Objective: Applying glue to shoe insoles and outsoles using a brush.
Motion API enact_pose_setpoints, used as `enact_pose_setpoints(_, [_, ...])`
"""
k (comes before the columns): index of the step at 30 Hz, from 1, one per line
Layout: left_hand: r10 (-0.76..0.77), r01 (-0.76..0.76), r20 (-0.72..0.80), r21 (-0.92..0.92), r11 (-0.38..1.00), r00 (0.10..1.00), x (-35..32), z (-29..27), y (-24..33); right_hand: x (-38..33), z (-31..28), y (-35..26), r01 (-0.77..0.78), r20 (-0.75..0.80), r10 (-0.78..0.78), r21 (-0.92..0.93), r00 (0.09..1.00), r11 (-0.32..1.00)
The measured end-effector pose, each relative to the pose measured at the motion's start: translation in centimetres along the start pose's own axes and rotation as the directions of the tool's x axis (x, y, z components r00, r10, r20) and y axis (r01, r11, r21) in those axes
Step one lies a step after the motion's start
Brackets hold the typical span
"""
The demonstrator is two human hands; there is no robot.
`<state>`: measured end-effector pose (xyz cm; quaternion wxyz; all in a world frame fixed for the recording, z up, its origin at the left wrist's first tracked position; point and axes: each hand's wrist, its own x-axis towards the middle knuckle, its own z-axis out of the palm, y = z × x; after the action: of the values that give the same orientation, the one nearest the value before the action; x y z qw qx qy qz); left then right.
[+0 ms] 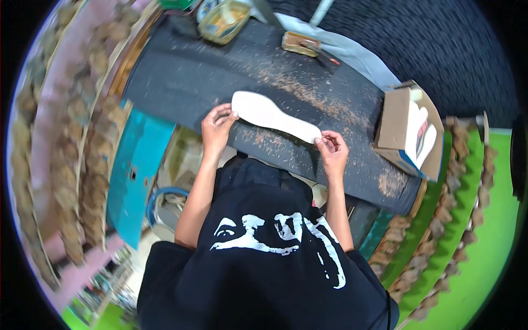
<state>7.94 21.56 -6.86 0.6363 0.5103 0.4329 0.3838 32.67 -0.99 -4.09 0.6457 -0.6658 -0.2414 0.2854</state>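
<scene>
A white shoe insole is held level above the dark worktable, stretched between my two hands. My left hand pinches its wide end at the left, thumb on top. At the narrower right end, my right hand grips the edge between thumb and fingers. The insole's upper face is plain white and lies fully in sight; its underside is hidden. Under and beyond it, brown shavings are scattered over the black table surface.
On the table's right stands an open cardboard box with several white insoles upright in it. At the far edge are a yellowish tub and a small brown block. Shelves of brown shoe-last-like shapes line both sides; a teal cabinet door hangs left.
</scene>
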Motion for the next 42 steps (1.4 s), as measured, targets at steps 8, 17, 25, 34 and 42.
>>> enact_pose_setpoints(8, [-0.123,0.054,-0.305,-0.225,0.973,0.944,-13.5,-1.2,-0.6,-2.9,-1.2,0.5,-0.066,0.34,0.072,-0.029,0.938,0.997])
enact_pose_setpoints(17, [-0.289,0.015,-0.609,-0.414,0.91,0.739,-31.1,-2.9,-4.2,-10.3,-1.7,2.7,-0.221,0.628,0.274,-0.164,0.729,0.961])
enact_pose_setpoints(25, [-0.349,-0.055,-0.686,-0.493,0.868,0.639,-40.9,-7.5,-5.1,-16.3,3.9,3.4,-0.261,0.811,0.319,-0.213,0.49,0.942])
enact_pose_setpoints(34, [-0.407,0.029,-0.704,-0.482,0.876,0.582,-46.9,-19.7,-6.9,-26.0,13.2,5.2,-0.231,0.865,0.406,-0.348,0.294,0.908])
enact_pose_setpoints(42, [-0.376,0.284,-0.72,-0.254,0.925,0.583,-48.3,-39.9,-14.0,-42.7,23.8,15.2,-0.341,0.801,0.557,-0.471,0.22,0.813])
